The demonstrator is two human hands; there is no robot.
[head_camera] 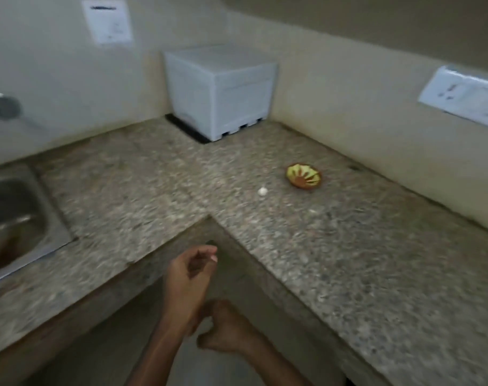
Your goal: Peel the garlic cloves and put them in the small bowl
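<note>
Nearest me, the right hand (226,327) sits low with its fingers curled in, close to the left wrist; I cannot tell whether it holds anything. Just above, the left hand (191,271) is curled too, with a pale speck at its fingertips too blurred to name. Farther back on the speckled surface (362,274) lies a white piece of garlic (262,191), near the small bowl (304,176) but not touching it. The bowl's yellow-and-brown inside is blurred, so I cannot make out any contents. A white box (220,90) stands in the corner.
</note>
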